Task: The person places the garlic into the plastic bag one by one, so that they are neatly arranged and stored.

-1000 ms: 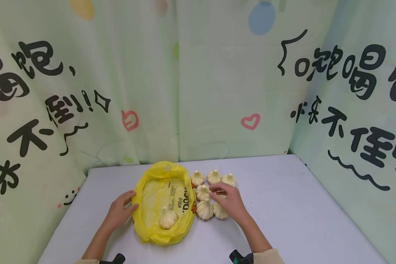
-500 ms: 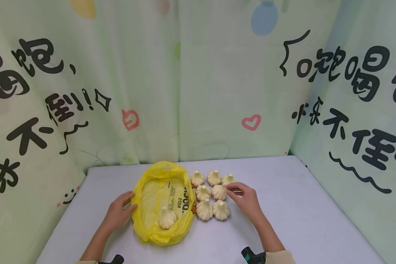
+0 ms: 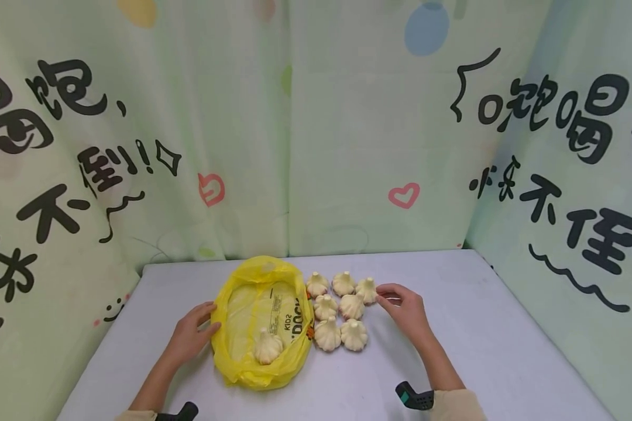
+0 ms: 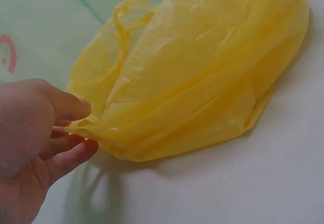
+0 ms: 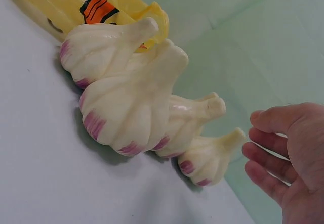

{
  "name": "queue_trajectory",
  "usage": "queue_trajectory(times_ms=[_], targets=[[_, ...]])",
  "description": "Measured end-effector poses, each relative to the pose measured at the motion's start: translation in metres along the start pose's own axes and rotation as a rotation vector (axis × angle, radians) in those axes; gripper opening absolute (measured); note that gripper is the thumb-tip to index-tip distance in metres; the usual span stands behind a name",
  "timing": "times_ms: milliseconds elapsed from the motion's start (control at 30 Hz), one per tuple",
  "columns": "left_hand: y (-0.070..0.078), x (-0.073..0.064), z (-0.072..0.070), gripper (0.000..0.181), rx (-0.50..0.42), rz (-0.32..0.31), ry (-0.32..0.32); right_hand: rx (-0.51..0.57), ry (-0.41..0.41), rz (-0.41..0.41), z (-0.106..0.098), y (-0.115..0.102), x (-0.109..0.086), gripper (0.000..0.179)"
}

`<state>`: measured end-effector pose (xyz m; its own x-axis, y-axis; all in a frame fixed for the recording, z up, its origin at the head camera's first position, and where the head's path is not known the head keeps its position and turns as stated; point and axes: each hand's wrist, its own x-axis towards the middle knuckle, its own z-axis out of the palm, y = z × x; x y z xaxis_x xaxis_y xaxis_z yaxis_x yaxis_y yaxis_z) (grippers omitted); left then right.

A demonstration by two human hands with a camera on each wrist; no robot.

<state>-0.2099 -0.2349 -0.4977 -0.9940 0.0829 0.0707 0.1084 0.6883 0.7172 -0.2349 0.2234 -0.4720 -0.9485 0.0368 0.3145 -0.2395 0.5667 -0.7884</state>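
My left hand (image 3: 191, 333) pinches the left rim of a yellow plastic bag (image 3: 221, 356); in the left wrist view, thumb and fingers (image 4: 76, 107) close on its gathered edge. The bag's mouth is spread wide, and one garlic bulb (image 3: 268, 347) lies inside. Several white garlic bulbs stand in rows along the bag's right side. My right hand (image 3: 404, 310) is beside the back right garlic bulb (image 3: 366, 290), fingertips right at its side in the head view. From the right wrist, the relaxed fingers (image 5: 268, 158) hold nothing, and purple streaks mark a near bulb (image 5: 126, 113).
The bag and bulbs stand on a white table (image 3: 505, 351). Pale green curtains (image 3: 347, 146) with black lettering and hearts enclose the back and sides. Black camera mounts (image 3: 415, 396) sit on both wrists.
My right hand has moved right and back, from the second bulb of the middle row to the back right bulb. The left hand keeps its pinch on the bag's rim.
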Motion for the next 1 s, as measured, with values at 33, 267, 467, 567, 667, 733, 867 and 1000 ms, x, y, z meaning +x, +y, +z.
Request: queue_trajectory(times_ms=[33,267,467,567,667,733,867,1000], targets=[[0.0,0.0,0.0,0.051,0.0,0.002,-0.001,-0.006,0.002,0.003,0.0,0.001,0.001,0.021],[0.001,0.0,0.0,0.05,-0.01,0.015,0.004,-0.031,0.013,-0.021,-0.003,0.004,0.01,0.021],[0.004,-0.001,-0.002,0.05,-0.026,0.002,0.004,-0.041,0.02,-0.019,-0.003,0.009,0.024,0.024],[0.005,-0.002,-0.003,0.05,-0.027,-0.008,0.007,-0.042,0.007,-0.002,-0.002,0.012,0.029,0.025],[0.005,-0.003,-0.004,0.05,-0.026,-0.008,0.008,-0.045,-0.001,0.009,0.0,0.013,0.031,0.025],[0.004,-0.003,-0.003,0.049,-0.026,0.001,0.011,-0.039,-0.002,0.011,0.002,0.014,0.032,0.026],[0.002,-0.002,-0.003,0.049,-0.025,0.032,0.02,-0.027,-0.01,0.013,0.006,0.015,0.034,0.026],[0.001,-0.001,-0.001,0.049,-0.027,0.036,0.02,-0.016,-0.026,0.025,0.009,0.015,0.035,0.028]])
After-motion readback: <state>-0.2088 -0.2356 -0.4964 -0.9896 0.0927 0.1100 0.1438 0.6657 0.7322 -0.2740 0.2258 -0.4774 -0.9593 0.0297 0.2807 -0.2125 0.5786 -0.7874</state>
